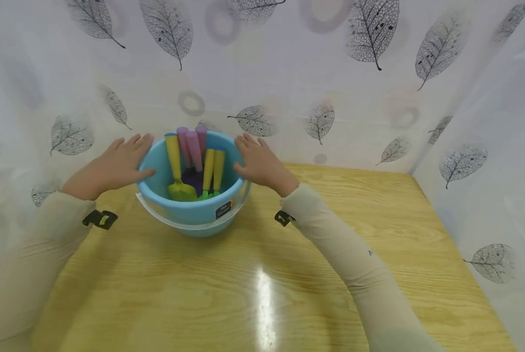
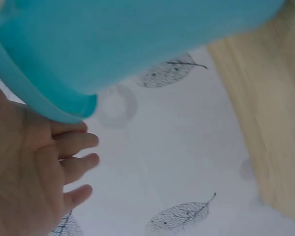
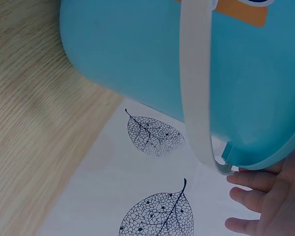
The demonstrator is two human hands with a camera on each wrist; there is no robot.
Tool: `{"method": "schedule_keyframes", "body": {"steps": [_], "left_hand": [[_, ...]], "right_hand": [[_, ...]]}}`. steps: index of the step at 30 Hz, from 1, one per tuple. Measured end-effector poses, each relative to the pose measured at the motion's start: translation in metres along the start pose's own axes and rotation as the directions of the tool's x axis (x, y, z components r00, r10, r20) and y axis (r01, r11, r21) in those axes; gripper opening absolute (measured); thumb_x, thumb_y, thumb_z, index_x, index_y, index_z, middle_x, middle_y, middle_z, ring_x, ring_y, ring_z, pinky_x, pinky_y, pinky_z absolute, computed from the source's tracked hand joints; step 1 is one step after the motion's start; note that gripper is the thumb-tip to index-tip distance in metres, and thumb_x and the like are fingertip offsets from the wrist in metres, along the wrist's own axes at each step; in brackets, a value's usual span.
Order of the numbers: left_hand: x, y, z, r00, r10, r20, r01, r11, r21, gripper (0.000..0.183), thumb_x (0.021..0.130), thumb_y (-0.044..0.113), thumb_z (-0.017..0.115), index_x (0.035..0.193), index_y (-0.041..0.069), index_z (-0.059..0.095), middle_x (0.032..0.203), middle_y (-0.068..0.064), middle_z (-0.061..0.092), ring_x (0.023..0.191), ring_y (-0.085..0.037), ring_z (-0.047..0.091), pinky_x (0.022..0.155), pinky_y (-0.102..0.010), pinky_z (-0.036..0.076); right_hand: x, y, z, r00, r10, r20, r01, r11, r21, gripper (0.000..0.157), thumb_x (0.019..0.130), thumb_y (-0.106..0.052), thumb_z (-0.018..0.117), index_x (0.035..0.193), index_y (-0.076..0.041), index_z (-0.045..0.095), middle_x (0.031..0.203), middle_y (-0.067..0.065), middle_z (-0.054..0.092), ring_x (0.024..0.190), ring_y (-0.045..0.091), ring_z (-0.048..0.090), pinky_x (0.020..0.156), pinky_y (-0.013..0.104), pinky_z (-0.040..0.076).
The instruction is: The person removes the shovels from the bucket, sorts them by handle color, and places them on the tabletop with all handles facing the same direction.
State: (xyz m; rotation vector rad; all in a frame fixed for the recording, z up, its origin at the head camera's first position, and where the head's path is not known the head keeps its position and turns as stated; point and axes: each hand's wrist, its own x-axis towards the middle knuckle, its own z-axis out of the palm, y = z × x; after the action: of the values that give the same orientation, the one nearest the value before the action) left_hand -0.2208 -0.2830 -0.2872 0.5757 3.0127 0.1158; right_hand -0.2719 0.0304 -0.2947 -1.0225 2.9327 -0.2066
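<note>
Seeing pale sleeves (image 1: 363, 274) first, nearest the camera, with black straps (image 1: 284, 218) by both wrists. Then, between the two hands, got a light blue bucket (image 1: 196, 215) standing upright on the surface (image 1: 192, 293). Got the left hand (image 1: 112, 166) at one side of the rim with thumb over the edge, and the right hand (image 1: 262, 164) at the opposite side, fingers pretty straight on both. Not clenched, not properly grasping anything. Can't tell how hard they're pressed, if pressed at all.

As for trouble, would mostly worry about slipping, given smooth-looking plastic and no real curl of fingers round the rim. With uneven pressure, could end up tipping or skidding the bucket, maybe toward the far edge, near the hands. Could also snag fingers on the white handle (image 1: 192, 227), hanging down on the near side and hinged right by the right hand's fingertips. With a hard tilt, could easily spill the load: a yellow scoop (image 1: 173, 156), some purple handles (image 1: 194, 149) and a pair of yellow grips (image 1: 208, 168) with green ends, all between the hands.

Surface-wise: yellowish wood grain, fairly shiny, with a bright glare streak (image 1: 264, 308) nearer than the hands. Looks a bit slick, tbh. Beyond the hands and off to both sides, just a whitish sheet (image 1: 280, 73) with dark leaf prints (image 1: 373, 29) and faint rings. Can't see the room past that.
</note>
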Motion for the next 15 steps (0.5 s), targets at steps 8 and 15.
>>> {"method": "schedule_keyframes", "body": {"steps": [8,15], "left_hand": [[0.01,-0.01,-0.0053,0.999,0.02,0.049,-0.02,1.0,-0.002,0.082,0.092,0.034,0.048,0.146,-0.012,0.008,0.151,-0.033,0.011,0.139,-0.051,0.01,0.111,-0.066,0.005],[0.0088,-0.0114,-0.0022,0.999,0.027,0.04,-0.026,0.999,-0.033,0.082,0.09,0.026,0.05,0.146,-0.011,0.003,0.152,-0.033,0.01,0.14,-0.05,0.009,0.111,-0.065,0.004]], "right_hand": [[0.002,-0.0034,0.0038,1.0,0.014,-0.003,-0.014,1.0,-0.002,0.064,0.097,-0.033,0.036,0.15,-0.002,0.018,0.158,0.012,0.019,0.148,0.026,0.008,0.12,0.048,0.004],[0.0053,-0.0054,0.0041,0.999,0.041,-0.009,-0.041,0.999,-0.019,0.062,0.098,-0.033,0.035,0.15,-0.004,0.019,0.158,0.01,0.019,0.148,0.025,0.007,0.12,0.048,0.005]]}}
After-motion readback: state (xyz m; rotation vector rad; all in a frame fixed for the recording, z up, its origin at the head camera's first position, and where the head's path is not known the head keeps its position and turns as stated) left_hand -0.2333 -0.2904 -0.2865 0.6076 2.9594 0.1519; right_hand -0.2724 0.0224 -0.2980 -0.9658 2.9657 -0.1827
